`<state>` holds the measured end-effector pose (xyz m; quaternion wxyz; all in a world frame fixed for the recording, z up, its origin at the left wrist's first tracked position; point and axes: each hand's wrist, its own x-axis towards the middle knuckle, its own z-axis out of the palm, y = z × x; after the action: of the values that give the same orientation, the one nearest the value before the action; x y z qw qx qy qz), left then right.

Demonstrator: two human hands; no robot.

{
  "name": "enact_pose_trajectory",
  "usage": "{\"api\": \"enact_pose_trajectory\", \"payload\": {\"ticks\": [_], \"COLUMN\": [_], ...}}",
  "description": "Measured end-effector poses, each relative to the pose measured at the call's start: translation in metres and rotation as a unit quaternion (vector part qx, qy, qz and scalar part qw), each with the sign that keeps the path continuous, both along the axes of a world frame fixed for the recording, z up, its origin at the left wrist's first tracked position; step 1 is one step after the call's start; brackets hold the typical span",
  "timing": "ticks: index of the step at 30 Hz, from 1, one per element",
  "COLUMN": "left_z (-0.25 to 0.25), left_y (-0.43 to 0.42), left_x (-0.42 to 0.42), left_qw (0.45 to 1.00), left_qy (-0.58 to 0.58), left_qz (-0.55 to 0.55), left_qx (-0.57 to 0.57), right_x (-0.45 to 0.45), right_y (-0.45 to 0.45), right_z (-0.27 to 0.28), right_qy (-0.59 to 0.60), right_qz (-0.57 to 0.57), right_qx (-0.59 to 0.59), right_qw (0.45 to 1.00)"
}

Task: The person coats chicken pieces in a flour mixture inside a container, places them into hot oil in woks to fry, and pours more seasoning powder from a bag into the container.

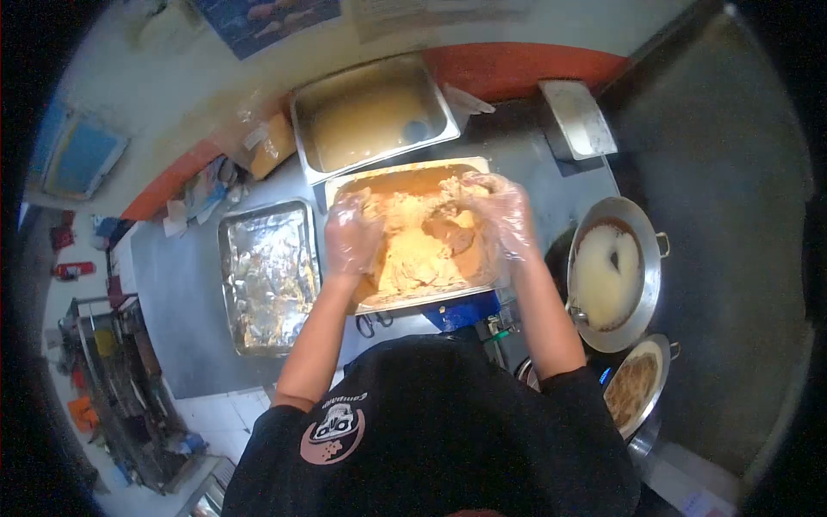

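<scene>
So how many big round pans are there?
2 that I can see: one pan with pale froth on the right, and another pan with brown stuff just below it in the picture. The person's black shirt may hide more.

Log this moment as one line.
left gloved hand: at tub, left side | right gloved hand: at tub, right side | orange-tan mix: clumpy, in tub | shiny tray: left of tub
</scene>
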<state>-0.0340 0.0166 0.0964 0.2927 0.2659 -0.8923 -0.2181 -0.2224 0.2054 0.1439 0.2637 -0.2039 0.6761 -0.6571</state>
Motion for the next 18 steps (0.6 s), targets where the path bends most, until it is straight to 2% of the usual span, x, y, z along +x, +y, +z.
{"api": "enact_pose_trajectory", "payload": {"ticks": [4, 5, 7, 8, 10, 11, 14, 16, 18], "left_z": [-0.012, -0.030, -0.033, -0.016, -0.010, -0.008, -0.001, 0.001, -0.001], "left_y": [-0.004, -0.009, -0.010, -0.007, -0.007, -0.007, -0.013, -0.014, -0.022], "left_x": [0.014, 0.016, 0.016, 0.018, 0.019, 0.019, 0.014, 0.012, 0.013], "left_qw": [0.999, 0.995, 0.995, 1.000, 0.999, 0.999, 0.996, 0.995, 0.994], "left_qy": [-0.053, 0.008, 0.017, -0.024, -0.008, -0.021, -0.036, -0.028, 0.020], "left_qz": [0.007, 0.005, -0.002, -0.005, -0.016, -0.025, -0.053, -0.058, -0.084], "left_qx": [0.009, 0.101, 0.098, -0.005, -0.027, -0.033, -0.062, -0.071, 0.064], "right_x": [-0.019, -0.026, -0.040, -0.045, -0.046, -0.042, -0.064, -0.076, -0.098], "right_y": [0.056, 0.077, 0.127, 0.154, 0.202, 0.211, 0.283, 0.317, 0.364], "right_z": [0.061, 0.074, 0.092, 0.101, 0.118, 0.134, 0.099, 0.070, 0.021], "right_qy": [-0.012, 0.002, 0.051, 0.088, 0.111, 0.098, 0.154, 0.162, 0.149], "right_qz": [-0.067, -0.093, -0.124, -0.128, -0.194, -0.243, -0.281, -0.267, -0.232], "right_qx": [-0.039, -0.042, -0.039, -0.031, 0.066, 0.184, 0.343, 0.413, 0.486], "right_qw": [0.997, 0.995, 0.990, 0.987, 0.972, 0.947, 0.883, 0.856, 0.829]}}
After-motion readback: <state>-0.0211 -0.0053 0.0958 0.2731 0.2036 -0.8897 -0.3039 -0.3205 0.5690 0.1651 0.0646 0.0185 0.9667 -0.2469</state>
